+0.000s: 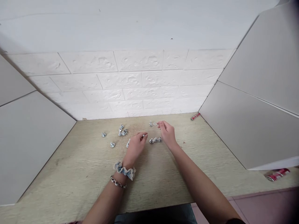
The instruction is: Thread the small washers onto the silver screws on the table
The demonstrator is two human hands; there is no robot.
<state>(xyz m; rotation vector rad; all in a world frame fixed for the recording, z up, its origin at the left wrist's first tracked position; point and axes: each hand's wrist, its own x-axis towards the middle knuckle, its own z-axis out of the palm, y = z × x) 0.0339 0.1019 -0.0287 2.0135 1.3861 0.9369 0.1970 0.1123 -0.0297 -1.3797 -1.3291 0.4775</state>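
Observation:
My left hand (pixel 136 144) is closed in a pinch on a small metal bolt (pixel 143 136), whose end shows between the thumb and fingers. My right hand (pixel 167 133) is also pinched, its fingertips close to a flat washer (pixel 155 124) on the table. Whether anything sits between those fingertips I cannot make out. Beside that washer are small loose metal parts (pixel 150 123). A short row of bolts with washers (pixel 155 140) stands between my hands, partly behind the right one. More bolts (pixel 128 143) are half hidden behind my left hand.
To the left, a cluster of bolts with washers (pixel 122 132) and two single ones, a bolt (pixel 104 134) and another bolt (pixel 112 145), rest on the wooden table (pixel 77 174). Red cans (pixel 195 116) (pixel 277 175) lie near the right panel (pixel 252 124). A white brick-patterned wall (pixel 130 81) closes the back.

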